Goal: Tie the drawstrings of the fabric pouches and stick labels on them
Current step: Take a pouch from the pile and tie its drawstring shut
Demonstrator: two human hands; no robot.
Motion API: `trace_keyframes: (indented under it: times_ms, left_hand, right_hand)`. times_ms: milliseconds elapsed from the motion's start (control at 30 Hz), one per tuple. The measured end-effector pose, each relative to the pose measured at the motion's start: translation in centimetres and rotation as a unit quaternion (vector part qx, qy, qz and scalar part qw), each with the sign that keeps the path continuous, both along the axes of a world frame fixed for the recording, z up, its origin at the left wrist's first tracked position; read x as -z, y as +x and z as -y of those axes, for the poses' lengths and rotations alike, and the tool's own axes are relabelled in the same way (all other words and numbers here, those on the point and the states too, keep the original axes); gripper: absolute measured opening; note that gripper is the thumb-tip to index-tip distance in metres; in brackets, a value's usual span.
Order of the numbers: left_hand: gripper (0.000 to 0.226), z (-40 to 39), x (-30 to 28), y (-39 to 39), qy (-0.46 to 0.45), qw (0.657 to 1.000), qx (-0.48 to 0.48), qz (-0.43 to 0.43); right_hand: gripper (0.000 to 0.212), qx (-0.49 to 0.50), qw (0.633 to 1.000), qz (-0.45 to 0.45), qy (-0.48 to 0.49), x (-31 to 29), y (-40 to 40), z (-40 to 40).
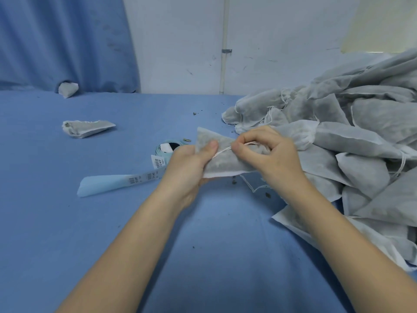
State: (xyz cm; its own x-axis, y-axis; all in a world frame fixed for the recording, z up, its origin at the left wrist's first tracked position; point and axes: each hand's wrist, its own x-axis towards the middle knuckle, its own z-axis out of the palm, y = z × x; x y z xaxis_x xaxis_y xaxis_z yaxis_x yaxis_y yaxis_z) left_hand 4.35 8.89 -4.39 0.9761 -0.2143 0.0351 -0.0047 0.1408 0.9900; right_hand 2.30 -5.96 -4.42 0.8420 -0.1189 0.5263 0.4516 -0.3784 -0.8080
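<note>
Left hand (191, 164) grips a pouch (222, 159) lying lengthwise left to right; right hand (268, 150) pinches its drawstring (222, 151).

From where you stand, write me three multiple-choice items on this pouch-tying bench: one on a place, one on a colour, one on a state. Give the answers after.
1. Where is the big pile of pouches?
A. to the right of the hands
B. against the curtain on the left
C. at the near edge, under the forearms

2. What colour is the table cover?
A. green
B. blue
C. red

3. What is the right hand doing?
A. lying flat on the table
B. peeling a label off the strip
C. pinching the drawstring

Answers:
1 A, the heap fills the right side of the table.
2 B, the cloth is blue all over.
3 C, its fingers pinch the string, while the left hand holds the pouch; the label strip lies untouched on the table.
</note>
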Motion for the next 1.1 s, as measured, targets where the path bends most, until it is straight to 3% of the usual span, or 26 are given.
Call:
trace_keyframes:
  times_ms: [133, 200, 300, 367, 433, 533, 633, 800, 1100]
  left_hand:
    - [0.032, -2.9, 0.2, 0.1, 0.095, 0.984, -0.125, 0.086]
    - [0.033, -5.2, 0.4, 0.6, 0.177, 0.947, -0.232, 0.133]
    - [0.030, -9.4, 0.8, 1.6, 0.214, 0.887, -0.380, 0.154]
    - [0.032, -11.8, 1.2, 2.1, 0.196, 0.861, -0.442, 0.160]
    - [0.033, -13.4, 1.6, 2.7, 0.244, 0.820, -0.494, 0.152]
    - [0.038, -14.1, 2.0, 3.6, 0.344, 0.792, -0.491, 0.117]
    - [0.038, -14.1, 2.5, 5.3, 0.412, 0.783, -0.449, 0.123]
    - [0.035, -13.8, 3.5, 6.6, 0.466, 0.758, -0.424, 0.168]
    - [0.033, -13.7, 4.0, 7.8, 0.501, 0.750, -0.376, 0.215]
  right_hand:
    - [0.015, -0.021, 0.999, 0.008, -0.031, -0.6, 0.8, -3.2]
    - [0.009, -0.034, 0.999, -0.005, -0.032, -0.7, 1.7, -5.2]
    - [0.023, -0.050, 0.997, -0.041, -0.035, -0.3, 2.9, -7.9]
    - [0.019, -0.069, 0.986, -0.007, -0.151, 0.2, 3.7, -9.4]
    - [0.019, -0.115, 0.943, 0.022, -0.310, 0.5, 4.4, -10.7]
    - [0.023, -0.164, 0.864, 0.031, -0.475, 0.5, 5.8, -12.6]
    - [0.024, -0.183, 0.823, 0.033, -0.537, 0.2, 6.8, -13.9]
    - [0.026, -0.212, 0.841, 0.025, -0.498, -0.1, 7.7, -14.1]
    - [0.021, -0.234, 0.849, 0.024, -0.473, 0.0, 8.5, -13.8]
